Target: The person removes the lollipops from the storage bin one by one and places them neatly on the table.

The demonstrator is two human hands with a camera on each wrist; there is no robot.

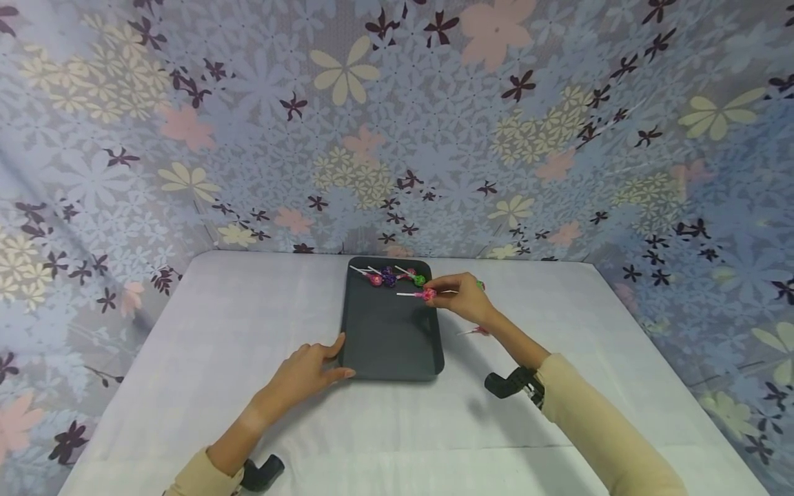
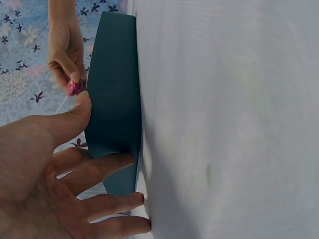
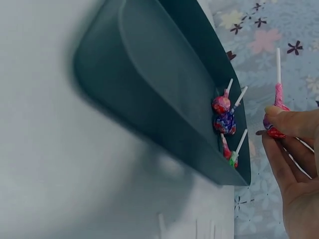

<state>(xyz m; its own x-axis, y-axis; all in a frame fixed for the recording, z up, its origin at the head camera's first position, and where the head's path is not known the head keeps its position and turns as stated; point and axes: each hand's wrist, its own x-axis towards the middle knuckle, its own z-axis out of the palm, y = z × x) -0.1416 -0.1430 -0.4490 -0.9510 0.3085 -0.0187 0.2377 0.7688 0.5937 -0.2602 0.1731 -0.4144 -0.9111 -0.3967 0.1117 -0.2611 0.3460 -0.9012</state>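
Observation:
My right hand (image 1: 462, 295) pinches a pink-wrapped lollipop (image 1: 429, 294) by its candy head, above the right side of a dark tray (image 1: 391, 334). Its white stick points left in the head view and upward in the right wrist view. Inside the tray, along the far end, lie several lollipops: a red-pink one (image 3: 221, 104), a purple-blue one (image 3: 225, 123) and a green one (image 1: 419, 280) among them. At the tray's near left corner is my left hand (image 1: 304, 372), fingers extended and touching its outer wall (image 2: 112, 89).
On the white-covered table (image 1: 248, 303), right of the tray, lies a pink lollipop (image 1: 480, 331); a green one (image 1: 480, 284) shows partly behind my right hand. Flowered cloth (image 1: 397, 138) rises behind and at both sides of the table.

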